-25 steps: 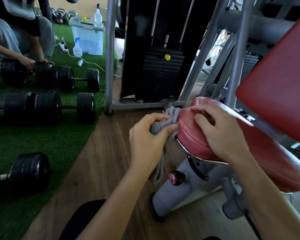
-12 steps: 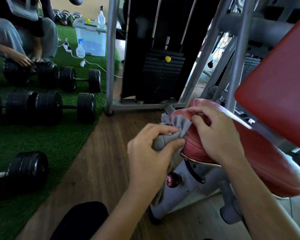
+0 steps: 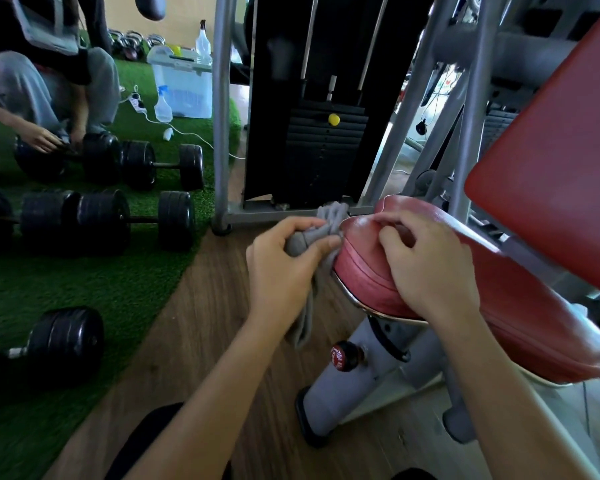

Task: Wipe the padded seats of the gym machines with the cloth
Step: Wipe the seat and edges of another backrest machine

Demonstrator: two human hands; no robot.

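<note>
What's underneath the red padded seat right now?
Below the red seat a grey support post with a red knob stands on the wood floor. The seat's underside is hidden by its bulging pad.

Grey cloth [image 3: 321, 233], soft fabric, matt, ribbed where bunched; seat pad [image 3: 371, 271] in red leather-like cover, glossy and smooth, wrinkled along a stitched seam; bright polished metal trim [image 3: 378, 313] under its edge; backrest pad [image 3: 551, 188] in the same red cover, duller, even; frame tubes [image 3: 221, 133] of grey painted metal, smooth with a faint sheen; knob [image 3: 342, 356] of glossy red plastic; weight stack [image 3: 326, 147] of black plates, matt; floor [image 3: 194, 341] of wood-grain planks, brown, low sheen; turf [image 3: 84, 289] of green synthetic pile, rough and matt; dumbbells [image 3: 66, 344] with black plates, slightly shiny, on bare metal bars; storage box [image 3: 182, 84] and spray bottle [image 3: 163, 107] of translucent plastic, smooth.
</note>
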